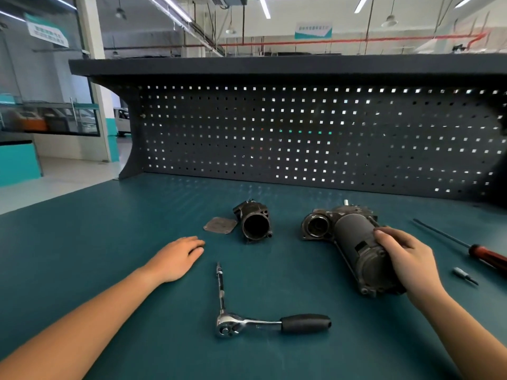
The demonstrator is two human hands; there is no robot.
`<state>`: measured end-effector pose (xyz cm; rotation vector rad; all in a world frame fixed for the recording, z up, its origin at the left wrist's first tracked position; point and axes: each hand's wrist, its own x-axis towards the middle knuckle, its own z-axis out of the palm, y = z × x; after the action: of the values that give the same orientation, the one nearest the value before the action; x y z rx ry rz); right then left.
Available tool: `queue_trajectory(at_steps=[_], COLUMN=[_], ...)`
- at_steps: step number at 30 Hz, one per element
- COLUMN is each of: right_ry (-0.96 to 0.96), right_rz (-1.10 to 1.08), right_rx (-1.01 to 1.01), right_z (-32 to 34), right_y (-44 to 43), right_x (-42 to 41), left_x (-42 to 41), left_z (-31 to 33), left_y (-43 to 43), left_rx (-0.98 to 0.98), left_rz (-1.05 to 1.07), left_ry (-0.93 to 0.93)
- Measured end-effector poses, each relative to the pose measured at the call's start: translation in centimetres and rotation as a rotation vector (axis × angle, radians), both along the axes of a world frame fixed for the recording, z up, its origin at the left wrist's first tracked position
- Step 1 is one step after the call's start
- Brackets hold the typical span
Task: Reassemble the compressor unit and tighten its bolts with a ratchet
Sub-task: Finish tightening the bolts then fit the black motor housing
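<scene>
The bench (82,270) spreads its teal top wide on every side of the ratchet (271,323). Its left edge runs on a slant well left of the ratchet, and a broad strip of mat lies between the ratchet and the near side. Beyond the ratchet a dark pegboard (301,133) closes the far edge.

The unit (354,250) lies on its side, right of the ratchet and beyond it, slanting away to the left. The right hand (403,259) grips its near end from above, fingers curled over the barrel. Its far end shows a round opening with a metal ring inside.

The housing (255,224) sits straight beyond the ratchet, well apart from the unit, its round mouth turned this way. The inside is dark, so I cannot tell what it holds.

The ratchet lies flat, black handle pointing right, with an extension (220,286) running from its head toward the housing.

The left hand (178,256) rests palm down on the mat, left of the ratchet and beyond it — fingers straight and together, holding nothing.

A screwdriver (466,246) lies far right of the ratchet, its red handle reaching the frame's edge. The plate (220,225) lies flat just beside the housing, beyond the ratchet and a little to the left. A bit (463,275) lies far right of the ratchet — just this side of the screwdriver.
</scene>
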<state>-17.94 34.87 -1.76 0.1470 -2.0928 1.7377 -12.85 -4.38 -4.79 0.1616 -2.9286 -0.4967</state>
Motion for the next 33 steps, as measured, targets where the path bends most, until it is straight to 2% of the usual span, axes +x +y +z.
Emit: queue_trajectory(at_steps=[4, 8, 10, 13, 14, 17, 21, 23, 26, 31, 33], right_ry=[0.001, 0.024, 0.021, 0.025, 0.027, 0.042, 0.04, 0.038, 0.034, 0.033, 0.028], right_rz=[-0.011, -0.016, -0.008, 0.017, 0.027, 0.03, 0.023, 0.029, 0.036, 0.027, 0.022], right_rx=[-0.001, -0.012, -0.016, -0.012, -0.003, 0.013, 0.005, 0.007, 0.008, 0.016, 0.035], right_z=[-0.2, -0.3, -0.3, -0.4, -0.5, -0.6, -0.7, -0.6, -0.4, -0.4, -0.2], right_y=[0.0, -0.3, -0.3, 0.0, 0.1, 0.4, 0.3, 0.2, 0.2, 0.1, 0.1], right_x=[-0.1, -0.2, -0.3, -0.3, -0.3, -0.3, -0.4, -0.4, -0.5, -0.4, -0.3], left_x=[-0.3, -1.6, -3.0, -5.6, -6.5, -7.5, -7.1, -7.0, -7.5, -8.4, -8.8], left_z=[-0.4, 0.5, 1.8, 3.6, 3.9, 3.7, 3.9, 4.4, 4.7, 2.8, 2.2], left_y=[-0.5, 0.4, 2.2, 6.4, 7.7, 10.8, 12.5, 12.7, 11.5, 9.6, 9.4], left_rx=[0.056, 0.057, 0.144, 0.446, 0.49, 0.402, 0.408, 0.411, 0.415, 0.617, 0.684], left_rz=[-0.006, 0.068, 0.058, 0.042, 0.046, 0.025, -0.07, -0.082, 0.022, 0.127, 0.18], left_ry=[0.065, 0.357, 0.439, 0.355, 0.301, 0.196, 0.201, 0.245, 0.391, 0.186, 0.227])
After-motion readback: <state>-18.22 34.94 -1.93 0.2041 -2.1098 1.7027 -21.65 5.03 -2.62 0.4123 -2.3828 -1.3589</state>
